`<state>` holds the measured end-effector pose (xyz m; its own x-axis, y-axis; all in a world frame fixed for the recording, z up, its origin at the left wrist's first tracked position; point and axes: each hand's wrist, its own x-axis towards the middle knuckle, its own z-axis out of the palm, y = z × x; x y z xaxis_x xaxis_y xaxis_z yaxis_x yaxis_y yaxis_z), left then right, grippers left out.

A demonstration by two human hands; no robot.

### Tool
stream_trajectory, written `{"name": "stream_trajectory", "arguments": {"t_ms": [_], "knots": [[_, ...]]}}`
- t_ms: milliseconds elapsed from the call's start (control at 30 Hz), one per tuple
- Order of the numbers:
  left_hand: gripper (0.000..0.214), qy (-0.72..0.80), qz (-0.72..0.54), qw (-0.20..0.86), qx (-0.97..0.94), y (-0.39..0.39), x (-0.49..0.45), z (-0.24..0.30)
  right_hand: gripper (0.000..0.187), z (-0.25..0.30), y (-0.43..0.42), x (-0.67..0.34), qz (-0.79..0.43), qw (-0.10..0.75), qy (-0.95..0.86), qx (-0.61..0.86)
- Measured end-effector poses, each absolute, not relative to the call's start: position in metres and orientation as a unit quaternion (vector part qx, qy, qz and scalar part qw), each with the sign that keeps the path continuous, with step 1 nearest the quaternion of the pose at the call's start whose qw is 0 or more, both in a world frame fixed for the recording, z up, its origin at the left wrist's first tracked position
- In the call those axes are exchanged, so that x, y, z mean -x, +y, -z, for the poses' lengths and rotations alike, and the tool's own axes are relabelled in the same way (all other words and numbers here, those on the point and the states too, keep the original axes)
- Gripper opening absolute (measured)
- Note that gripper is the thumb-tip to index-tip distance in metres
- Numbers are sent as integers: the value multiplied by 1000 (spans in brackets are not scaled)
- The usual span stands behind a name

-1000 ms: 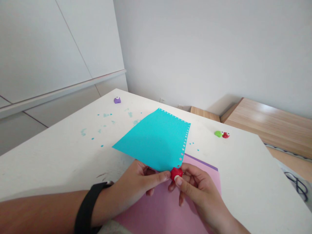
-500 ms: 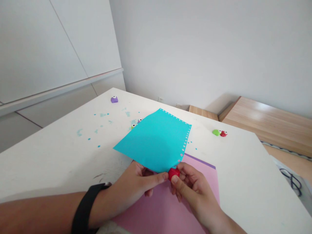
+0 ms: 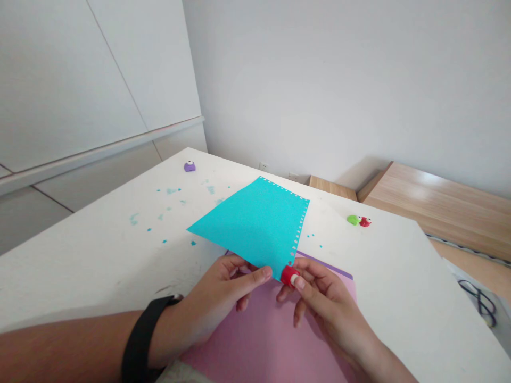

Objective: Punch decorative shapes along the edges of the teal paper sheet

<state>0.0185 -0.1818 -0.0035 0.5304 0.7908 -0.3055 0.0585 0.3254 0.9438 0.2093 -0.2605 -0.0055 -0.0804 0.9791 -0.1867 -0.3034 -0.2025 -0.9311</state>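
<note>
- White surface [image 3: 99,255] fills the lower part of the view, running toward a pale grey wall, and carries everything below.
- Turquoise paper sheet [image 3: 251,226] is held flat and tilted like a diamond above the near edge of the surface, with a row of small punched holes along its two far-right edges.
- Red craft punch [image 3: 288,275] sits right at the sheet's lower right edge, close to its near corner, and the paper edge runs into its slot.
- Right hand [image 3: 323,298] has a narrow pinch on the red craft punch, with the thumb pressed against its near end and the other fingers curled beneath.
- Left hand [image 3: 211,298] grips the sheet's near edge in a narrow hold, thumb on top and fingers underneath, just beside the red craft punch.
- Black wristband [image 3: 143,330] circles the left wrist.
- Pink paper sheet [image 3: 255,340] lies beneath both hands, with a purple strip [image 3: 331,267] showing along its far edge.
- Turquoise paper bits [image 3: 171,190] are scattered across the surface, left of the sheet.
- Purple craft punch [image 3: 189,167] stands near the far corner; green punch [image 3: 353,219] and small red punch [image 3: 364,222] sit touching at the right.
- Wooden board [image 3: 439,207] lies beyond the surface on the right.
</note>
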Motion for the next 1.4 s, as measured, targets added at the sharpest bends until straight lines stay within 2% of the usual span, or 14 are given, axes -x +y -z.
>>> {"name": "stream_trajectory", "arguments": {"t_ms": [400,800,1033,1400], "knots": [[35,376,-241,696,-562,-179,-16,11,33,5,-261,-209,-686,497,-319,424],[34,387,-260,694,-549,-179,-17,7,32,3,-260,-211,-669,512,-306,443],[40,329,-218,740,-545,-180,-19,11,32,4,-261,-209,-670,501,-323,443],[37,336,-218,729,-554,-179,-19,14,28,11,-259,-203,-656,518,-320,446]]}}
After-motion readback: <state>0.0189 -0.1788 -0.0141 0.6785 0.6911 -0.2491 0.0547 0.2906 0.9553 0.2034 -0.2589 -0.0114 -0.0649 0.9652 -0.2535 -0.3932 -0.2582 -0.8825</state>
